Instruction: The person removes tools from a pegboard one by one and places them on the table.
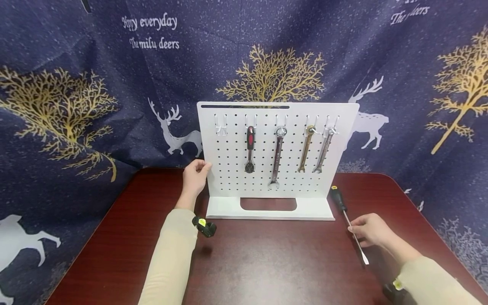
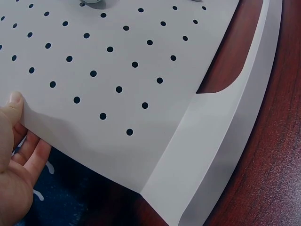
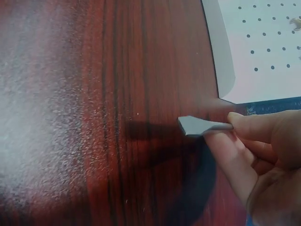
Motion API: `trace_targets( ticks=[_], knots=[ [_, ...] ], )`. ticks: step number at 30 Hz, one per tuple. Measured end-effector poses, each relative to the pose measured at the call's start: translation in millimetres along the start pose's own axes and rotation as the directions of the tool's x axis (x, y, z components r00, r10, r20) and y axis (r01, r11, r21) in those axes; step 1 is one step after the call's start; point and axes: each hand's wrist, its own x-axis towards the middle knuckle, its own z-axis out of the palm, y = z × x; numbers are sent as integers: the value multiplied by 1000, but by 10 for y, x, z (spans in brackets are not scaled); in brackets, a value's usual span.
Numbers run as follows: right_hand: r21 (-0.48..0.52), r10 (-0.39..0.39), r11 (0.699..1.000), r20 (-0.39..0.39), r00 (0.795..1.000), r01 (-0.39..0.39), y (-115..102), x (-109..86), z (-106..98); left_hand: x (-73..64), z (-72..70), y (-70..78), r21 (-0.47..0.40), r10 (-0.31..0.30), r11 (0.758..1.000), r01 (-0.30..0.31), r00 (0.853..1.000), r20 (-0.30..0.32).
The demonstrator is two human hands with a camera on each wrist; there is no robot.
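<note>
My left hand pinches the left edge of a white pegboard, thumb on the front face and fingers behind, as the left wrist view shows. In my right hand is a flathead screwdriver, pinched by its metal shaft between thumb and fingers. Its black handle points away toward the board's lower right corner, and the flat tip points back toward me. The right wrist view shows that tip over the table, with its shadow beside it.
On the pegboard's hooks hang a ratchet, a large wrench, a brass-coloured wrench and a silver wrench. An upper-left hook holds nothing. The board stands on a dark red table before a patterned cloth.
</note>
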Motion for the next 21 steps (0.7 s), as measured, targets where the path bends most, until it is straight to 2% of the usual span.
trace_targets(
  ticks=[9, 21],
  knots=[
    [-75, 9, 997, -73, 997, -14, -13, 46, 44, -6, 11, 4, 4, 0, 1000, 0, 1000, 0],
    [-84, 17, 996, -121, 992, -28, 22, 60, 97, -4, 18, -7, -3, 5, 1000, -5, 1000, -4]
  ],
)
